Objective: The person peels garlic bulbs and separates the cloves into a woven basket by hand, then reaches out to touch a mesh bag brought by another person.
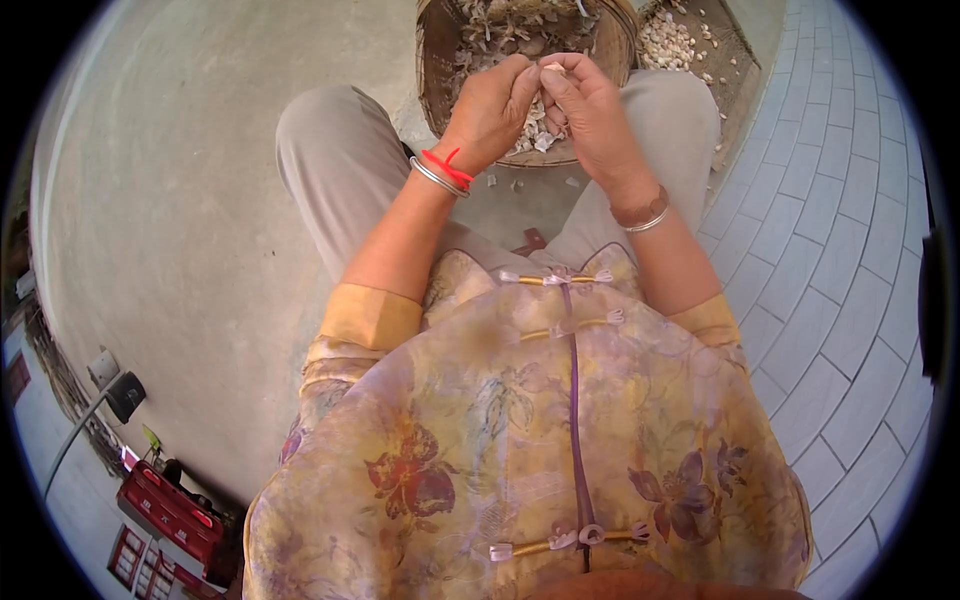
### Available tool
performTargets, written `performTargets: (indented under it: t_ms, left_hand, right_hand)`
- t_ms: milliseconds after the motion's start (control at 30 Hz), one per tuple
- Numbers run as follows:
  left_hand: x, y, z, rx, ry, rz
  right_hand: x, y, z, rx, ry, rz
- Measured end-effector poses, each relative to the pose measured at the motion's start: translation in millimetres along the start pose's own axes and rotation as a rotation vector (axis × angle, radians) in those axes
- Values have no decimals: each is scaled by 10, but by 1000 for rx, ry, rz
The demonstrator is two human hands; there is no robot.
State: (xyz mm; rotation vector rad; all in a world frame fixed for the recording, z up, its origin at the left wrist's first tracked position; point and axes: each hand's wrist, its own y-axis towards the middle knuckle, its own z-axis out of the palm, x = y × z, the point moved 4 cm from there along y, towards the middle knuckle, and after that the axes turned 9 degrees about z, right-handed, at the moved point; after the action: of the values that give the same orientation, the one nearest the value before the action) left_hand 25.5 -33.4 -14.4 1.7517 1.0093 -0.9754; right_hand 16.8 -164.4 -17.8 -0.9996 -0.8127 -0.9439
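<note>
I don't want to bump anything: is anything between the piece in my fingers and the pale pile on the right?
Yes: the basket's right rim lies between the pale piece and the pile, with your right hand on that side too. I can't judge height clearance.

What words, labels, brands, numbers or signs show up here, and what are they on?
No text can be read.
Red vehicle at lower left: small pale marks, possibly lettering, too small and blurred to read.
Brown woven basket: no lettering visible.
Yellow flower-patterned top: no lettering visible.
</note>
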Motion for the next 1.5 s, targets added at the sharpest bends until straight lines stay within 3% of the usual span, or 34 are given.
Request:
performTargets:
  t_ms: [33, 167, 233, 400, 600, 667, 767, 933, 1000, 1100, 1233, 1500]
  left_hand:
    - [31, -2, 11, -3, 27, 19]
    - [-91, -4, 29, 70, -42, -6]
    - [-60, -4, 61, 76, -70, 31]
    - [-121, -9, 37, 121, -55, 79]
    - [-241, -43, -65, 166, -270, -44]
    - [-290, -28, -201, 11, -385, 29]
    - [-187, -40, -319, -84, -463, -75]
    - [-217, 53, -442, -200, -470, -181]
    - [-336, 160, -546, -206, -401, -216]
    - [-571, 474, -627, -181, -408, -70]
    - [-659, 843, -768, -119, -464, -117]
    - [-110, 1135, -696, -102, -400, -129]
  right_hand:
    - [16, 0, 2, -37, -155, -66]
    - [46, 17, -67, -68, -185, -100]
    - [41, 23, -80, 20, 7, -25]
    - [65, 1, -54, 50, 44, 1]
    - [393, -137, -17, 98, 88, -23]
    - [608, -237, 32, 124, 135, -36]
    - [950, -544, 233, 241, 214, 14]
    - [1470, -996, 697, 358, -51, -699]
    - [1747, -1170, 773, 644, -118, -724]
    - [1742, -1303, 816, 854, -165, -756]
    - [1709, -1240, 870, 941, -162, -774]
    - [1671, -934, 877, 953, -160, -724]
